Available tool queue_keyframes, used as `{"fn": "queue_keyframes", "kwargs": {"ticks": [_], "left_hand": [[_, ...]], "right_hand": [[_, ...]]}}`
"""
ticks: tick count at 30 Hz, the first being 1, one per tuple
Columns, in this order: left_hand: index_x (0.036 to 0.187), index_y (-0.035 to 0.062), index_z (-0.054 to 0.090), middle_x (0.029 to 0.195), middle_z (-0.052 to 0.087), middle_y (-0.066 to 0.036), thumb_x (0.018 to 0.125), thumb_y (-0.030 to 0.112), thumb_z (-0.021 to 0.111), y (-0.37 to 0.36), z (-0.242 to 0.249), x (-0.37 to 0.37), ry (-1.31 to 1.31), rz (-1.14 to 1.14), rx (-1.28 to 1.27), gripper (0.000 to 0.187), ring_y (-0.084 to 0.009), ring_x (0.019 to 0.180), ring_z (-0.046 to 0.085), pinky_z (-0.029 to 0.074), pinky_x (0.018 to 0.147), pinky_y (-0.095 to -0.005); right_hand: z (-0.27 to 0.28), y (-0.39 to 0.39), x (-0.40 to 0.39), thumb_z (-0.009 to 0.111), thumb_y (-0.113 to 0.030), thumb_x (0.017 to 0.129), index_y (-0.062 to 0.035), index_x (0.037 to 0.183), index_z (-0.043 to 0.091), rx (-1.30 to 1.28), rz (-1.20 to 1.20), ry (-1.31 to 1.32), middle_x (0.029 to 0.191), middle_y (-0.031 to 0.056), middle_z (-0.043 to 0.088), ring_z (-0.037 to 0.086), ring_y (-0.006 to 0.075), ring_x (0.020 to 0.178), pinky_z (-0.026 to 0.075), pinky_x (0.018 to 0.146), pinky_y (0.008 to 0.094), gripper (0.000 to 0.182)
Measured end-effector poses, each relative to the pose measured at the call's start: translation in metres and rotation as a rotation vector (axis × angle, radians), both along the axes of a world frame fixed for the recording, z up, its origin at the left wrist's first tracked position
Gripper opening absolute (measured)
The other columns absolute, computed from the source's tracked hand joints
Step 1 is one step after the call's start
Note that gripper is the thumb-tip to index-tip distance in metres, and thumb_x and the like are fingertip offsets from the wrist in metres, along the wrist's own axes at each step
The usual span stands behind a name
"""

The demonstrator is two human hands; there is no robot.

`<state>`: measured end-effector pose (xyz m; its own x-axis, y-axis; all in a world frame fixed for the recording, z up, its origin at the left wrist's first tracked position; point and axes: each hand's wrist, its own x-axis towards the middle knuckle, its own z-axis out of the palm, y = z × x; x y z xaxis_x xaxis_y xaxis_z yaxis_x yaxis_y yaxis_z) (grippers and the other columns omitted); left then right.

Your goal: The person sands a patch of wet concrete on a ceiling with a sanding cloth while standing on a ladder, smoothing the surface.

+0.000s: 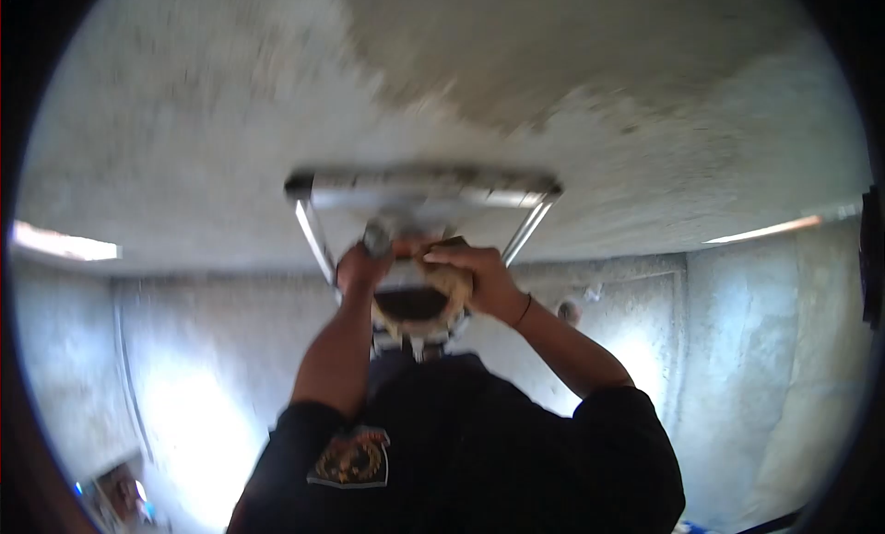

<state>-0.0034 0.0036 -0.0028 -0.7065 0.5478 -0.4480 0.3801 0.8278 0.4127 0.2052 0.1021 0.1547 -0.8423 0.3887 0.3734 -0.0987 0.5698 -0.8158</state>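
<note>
My left hand (pixel 361 269) is closed around something with a rounded grey end (pixel 376 238); the rest of that thing is hidden or blurred. Across from it, my right hand (pixel 475 274) grips the upper right edge of a tan, bag-like thing (pixel 450 283) with a dark opening, held close in front of my body. Its exact kind does not show. Both hands are close together, just below the top bar of a metal ladder-like frame (pixel 424 188). A reddish-brown strip (pixel 406 247) lies between the hands, too blurred to name.
A grey cement surface (pixel 203 138) spreads above the frame, with a darker, damp-looking patch (pixel 572 46). Grey walls (pixel 240 322) meet it farther off. Narrow bright openings (pixel 64 242) show at both sides. Some blurred items (pixel 124 497) stand at lower left.
</note>
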Motion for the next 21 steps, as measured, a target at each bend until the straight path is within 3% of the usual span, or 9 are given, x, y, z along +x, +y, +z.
{"fn": "queue_keyframes", "kwargs": {"ticks": [1, 3, 6, 9, 12, 15, 17, 21], "left_hand": [[0.127, 0.0132, 0.069, 0.125, 0.070, -0.019, 0.074, 0.072, 0.067, 0.000, 0.009, -0.001, -0.055, 0.004, 0.003, 0.079, -0.0343, 0.120, 0.066, 0.053, 0.101, -0.0452], [0.128, 0.0142, 0.068, 0.126, 0.070, -0.017, 0.076, 0.066, 0.069, 0.000, -0.002, -0.001, -0.042, 0.032, 0.009, 0.074, -0.0339, 0.120, 0.066, 0.053, 0.101, -0.0446], [0.123, 0.0178, 0.070, 0.117, 0.073, -0.016, 0.071, 0.066, 0.073, -0.001, -0.004, -0.006, -0.054, 0.027, 0.055, 0.071, -0.0345, 0.113, 0.069, 0.055, 0.096, -0.0462], [0.120, 0.0172, 0.072, 0.115, 0.074, -0.015, 0.072, 0.066, 0.073, -0.004, -0.010, -0.007, -0.037, 0.027, 0.116, 0.069, -0.0346, 0.111, 0.069, 0.055, 0.095, -0.0466], [0.118, 0.0168, 0.072, 0.113, 0.075, -0.013, 0.073, 0.068, 0.073, -0.004, -0.012, -0.006, -0.044, 0.030, 0.129, 0.069, -0.0342, 0.110, 0.070, 0.056, 0.094, -0.0469], [0.118, 0.0179, 0.072, 0.114, 0.074, -0.012, 0.073, 0.070, 0.072, -0.004, -0.010, -0.006, -0.071, 0.038, 0.109, 0.069, -0.0337, 0.110, 0.070, 0.056, 0.094, -0.0469], [0.116, 0.0161, 0.072, 0.114, 0.074, -0.012, 0.074, 0.068, 0.071, -0.002, -0.010, -0.006, -0.042, 0.029, 0.091, 0.067, -0.0331, 0.109, 0.070, 0.057, 0.093, -0.0466], [0.114, 0.0141, 0.072, 0.113, 0.074, -0.012, 0.075, 0.065, 0.070, -0.002, -0.016, -0.005, -0.001, -0.008, 0.088, 0.064, -0.0326, 0.108, 0.071, 0.057, 0.092, -0.0462]], "right_hand": [[-0.027, -0.010, 0.007, 0.080, -0.001, 0.076, -0.0084, 0.112, 0.072, -0.191, 0.011, -0.062, 0.120, 0.0172, 0.072, 0.070, 0.0338, 0.112, 0.054, 0.099, 0.0395, 0.038], [-0.089, -0.025, 0.022, 0.074, 0.007, 0.078, -0.0049, 0.110, 0.074, -0.235, -0.050, -0.280, 0.108, 0.0171, 0.076, 0.074, 0.0313, 0.103, 0.056, 0.091, 0.0334, 0.034], [-0.141, -0.039, 0.022, 0.067, 0.011, 0.074, -0.0062, 0.105, 0.076, -0.203, -0.036, -0.430, 0.103, 0.0186, 0.076, 0.074, 0.0327, 0.102, 0.056, 0.088, 0.0361, 0.036], [-0.174, -0.035, 0.013, 0.072, -0.005, 0.077, -0.0074, 0.098, 0.079, -0.118, 0.057, -0.575, 0.097, 0.0204, 0.075, 0.073, 0.0361, 0.095, 0.056, 0.087, 0.0406, 0.022], [-0.235, -0.029, 0.009, 0.070, -0.007, 0.079, -0.0095, 0.101, 0.080, -0.165, 0.012, -0.642, 0.097, 0.0207, 0.075, 0.073, 0.0361, 0.094, 0.057, 0.085, 0.0421, 0.025], [-0.246, -0.034, -0.003, 0.068, -0.007, 0.080, -0.0106, 0.102, 0.080, -0.013, 0.110, -0.790, 0.095, 0.0196, 0.075, 0.073, 0.0366, 0.092, 0.057, 0.085, 0.0429, 0.026], [-0.274, -0.041, -0.007, 0.067, -0.012, 0.082, -0.0093, 0.103, 0.080, -0.068, 0.155, -0.893, 0.097, 0.0205, 0.075, 0.072, 0.0368, 0.094, 0.057, 0.086, 0.0439, 0.025], [-0.316, -0.042, -0.025, 0.060, -0.026, 0.090, -0.0125, 0.122, 0.072, -0.046, 0.181, -1.175, 0.120, 0.0226, 0.069, 0.066, 0.0382, 0.111, 0.052, 0.098, 0.0470, 0.037]]}}
